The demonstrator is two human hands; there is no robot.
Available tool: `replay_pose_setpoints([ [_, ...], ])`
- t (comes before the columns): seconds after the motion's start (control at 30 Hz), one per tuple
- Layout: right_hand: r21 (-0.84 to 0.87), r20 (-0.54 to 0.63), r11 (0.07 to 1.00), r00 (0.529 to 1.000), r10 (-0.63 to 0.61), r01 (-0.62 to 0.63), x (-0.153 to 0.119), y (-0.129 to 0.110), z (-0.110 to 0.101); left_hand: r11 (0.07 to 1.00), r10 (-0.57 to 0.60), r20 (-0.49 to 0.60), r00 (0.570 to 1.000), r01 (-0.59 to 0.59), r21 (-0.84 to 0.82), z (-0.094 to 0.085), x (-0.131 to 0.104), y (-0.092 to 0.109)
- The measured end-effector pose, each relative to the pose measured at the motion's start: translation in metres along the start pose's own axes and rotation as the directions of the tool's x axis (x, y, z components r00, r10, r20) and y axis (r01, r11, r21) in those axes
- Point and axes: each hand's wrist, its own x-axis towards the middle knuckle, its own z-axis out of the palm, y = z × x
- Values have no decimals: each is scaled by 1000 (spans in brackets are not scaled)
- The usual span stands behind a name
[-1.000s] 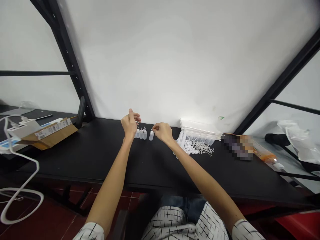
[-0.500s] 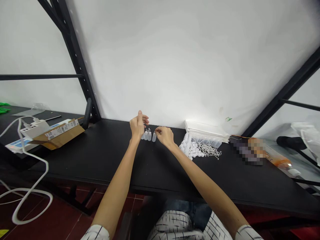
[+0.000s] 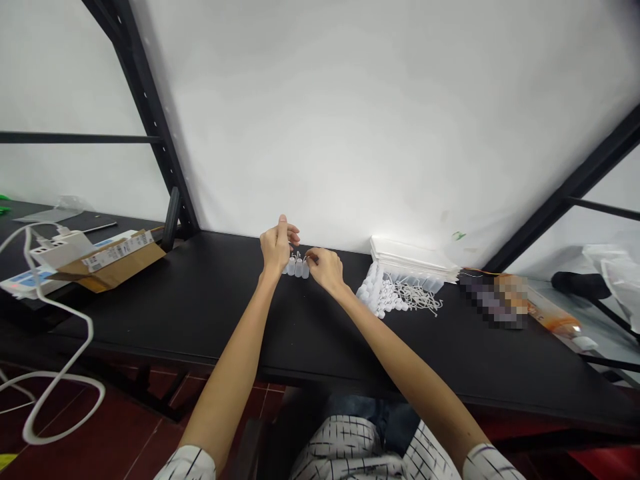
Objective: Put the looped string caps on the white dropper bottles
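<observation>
Small translucent white squeeze bottles (image 3: 299, 269) with thin curved spouts stand upright in a row on the black tabletop. At the right end of that row, my right hand (image 3: 327, 268) pinches the spout of the last small bottle (image 3: 305, 271) between thumb and fingers. My left hand (image 3: 276, 248) is raised over the row's left end, its thumb up and its fingers apart. It partly covers the leftmost bottles, and nothing shows in it.
To the right lie white caps (image 3: 389, 298), a pile of thin white bent tubes (image 3: 420, 297) and a white stack of flat sheets (image 3: 413, 257), with more bottles alongside. An opened cardboard box (image 3: 115, 263) and a white charger with cables (image 3: 60, 250) are at the left.
My right hand has moved left with its bottle, closing the gap to the others in the row. My left hand has stayed nearly where it was.
</observation>
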Motion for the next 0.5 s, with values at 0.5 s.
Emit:
replay_pose_setpoints([
  [0.5, 77, -190, 985, 972, -137, 154, -15, 40, -60, 971, 38, 344, 938, 47, -235, 10, -17, 34],
])
